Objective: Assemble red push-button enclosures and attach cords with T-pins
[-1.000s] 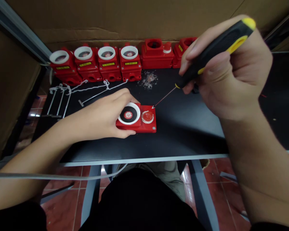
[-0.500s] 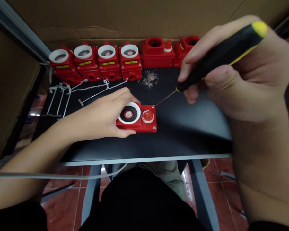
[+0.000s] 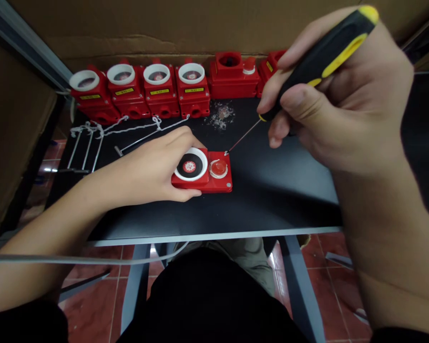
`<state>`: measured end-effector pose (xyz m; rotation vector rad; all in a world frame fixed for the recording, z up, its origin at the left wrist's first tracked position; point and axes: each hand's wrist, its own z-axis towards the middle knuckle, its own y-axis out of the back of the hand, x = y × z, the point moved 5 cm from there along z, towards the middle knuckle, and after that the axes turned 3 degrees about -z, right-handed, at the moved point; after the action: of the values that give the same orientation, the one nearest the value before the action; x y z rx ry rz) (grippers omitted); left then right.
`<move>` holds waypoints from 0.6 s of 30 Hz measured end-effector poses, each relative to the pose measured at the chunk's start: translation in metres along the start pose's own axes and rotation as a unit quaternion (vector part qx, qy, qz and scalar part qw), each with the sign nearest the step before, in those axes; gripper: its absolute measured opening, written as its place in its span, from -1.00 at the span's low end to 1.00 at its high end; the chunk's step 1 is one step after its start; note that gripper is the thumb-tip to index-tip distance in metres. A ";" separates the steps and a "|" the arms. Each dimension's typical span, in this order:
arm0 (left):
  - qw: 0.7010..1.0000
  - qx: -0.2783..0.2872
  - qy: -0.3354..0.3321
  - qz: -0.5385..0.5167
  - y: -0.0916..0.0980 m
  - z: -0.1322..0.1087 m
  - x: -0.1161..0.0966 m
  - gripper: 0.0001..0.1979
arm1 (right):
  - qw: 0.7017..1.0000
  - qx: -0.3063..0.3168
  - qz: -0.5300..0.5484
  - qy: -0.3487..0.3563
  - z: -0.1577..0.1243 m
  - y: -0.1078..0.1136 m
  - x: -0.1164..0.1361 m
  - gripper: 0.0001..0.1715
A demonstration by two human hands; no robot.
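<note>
Two hands, one piece between them.

1. Red unit (image 3: 219, 183): flat on the tabletop (image 3: 271, 190), toward its 6 o'clock edge. It has a white-ringed dial (image 3: 190, 165) and a red button (image 3: 218, 167).
2. Left hand (image 3: 153, 171): fingers curled and pressed around the unit's 9 o'clock end.
3. Right hand (image 3: 346, 95): raised at 2 o'clock from the unit. Thumb and fingers pinch a black-and-yellow screwdriver (image 3: 329, 52), whose tip touches the unit's 1 o'clock corner.
4. Row of red boxes (image 3: 157, 90): along the 12 o'clock edge, with shavings (image 3: 219, 114) just before them.
5. Wire rods (image 3: 93, 143): at 10 o'clock.

Change: over the last second the handle has rolled and tilted in the fingers, while the tip and the unit have kept their places. Judged from this, the turning at that corner is under way and not finished.
</note>
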<state>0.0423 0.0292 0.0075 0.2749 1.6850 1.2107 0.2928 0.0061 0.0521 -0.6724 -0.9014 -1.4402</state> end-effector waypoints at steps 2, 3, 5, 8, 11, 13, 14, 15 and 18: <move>1.000 0.001 -0.004 0.001 0.000 0.000 0.000 -0.43 | 0.999 -0.025 -0.021 0.001 0.001 0.000 -0.002 -0.45; 1.000 0.002 -0.005 0.000 0.001 0.001 -0.001 -0.43 | 0.999 -0.033 -0.031 0.004 0.001 0.000 -0.003 -0.43; 1.000 0.001 -0.009 -0.002 0.001 0.001 -0.002 -0.43 | 0.998 -0.044 -0.046 0.012 0.001 0.000 -0.006 -0.42; 1.000 0.001 -0.012 -0.003 0.002 0.002 -0.003 -0.44 | 0.997 -0.049 -0.061 0.018 0.000 0.000 -0.008 -0.43; 1.000 0.003 -0.015 -0.003 0.002 0.001 -0.002 -0.43 | 0.997 -0.056 -0.048 0.021 0.000 0.000 -0.007 -0.45; 1.000 0.003 -0.015 -0.003 0.002 0.001 -0.002 -0.42 | 0.999 -0.048 -0.012 0.014 0.000 0.000 -0.006 -0.48; 1.000 0.003 -0.015 -0.003 0.002 0.001 -0.002 -0.42 | 0.999 -0.028 0.014 0.004 -0.001 -0.002 -0.006 -0.50; 1.000 0.003 -0.015 -0.004 0.002 0.001 -0.003 -0.42 | 0.999 -0.008 0.042 -0.007 -0.002 -0.003 -0.006 -0.52; 1.000 0.007 -0.008 -0.005 0.003 0.000 -0.004 -0.42 | 0.998 0.018 0.029 -0.043 -0.008 0.000 -0.006 -0.46</move>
<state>0.0435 0.0283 0.0117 0.2839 1.6799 1.1872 0.2943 0.0027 0.0424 -0.7326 -0.9639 -1.3485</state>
